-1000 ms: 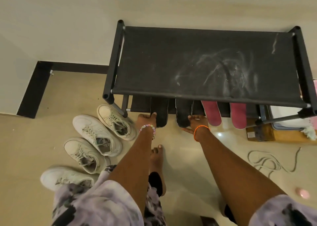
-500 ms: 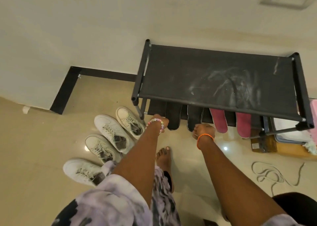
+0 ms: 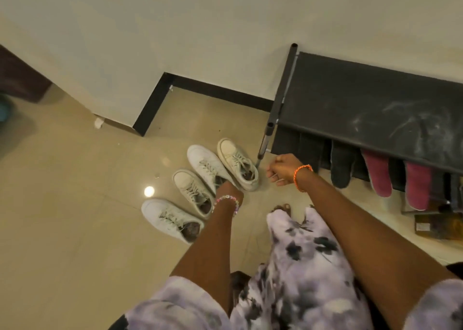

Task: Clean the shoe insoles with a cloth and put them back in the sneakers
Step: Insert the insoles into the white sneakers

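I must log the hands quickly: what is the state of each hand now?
Left hand: down at the white sneakers, grip cannot be told.
Right hand: closed in a fist; contents cannot be told.

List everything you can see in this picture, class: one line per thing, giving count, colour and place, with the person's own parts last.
sneakers: four, white, in a row on the floor left of the rack
shoe rack: one, black, dusty top, against the wall at right
dark insoles: at least two, grey-black, hanging off the rack's lower shelf
pink insoles: two, right of the dark ones
left hand: beaded bracelet, at a sneaker's opening
right hand: orange bracelet, fisted beside the rack's leg
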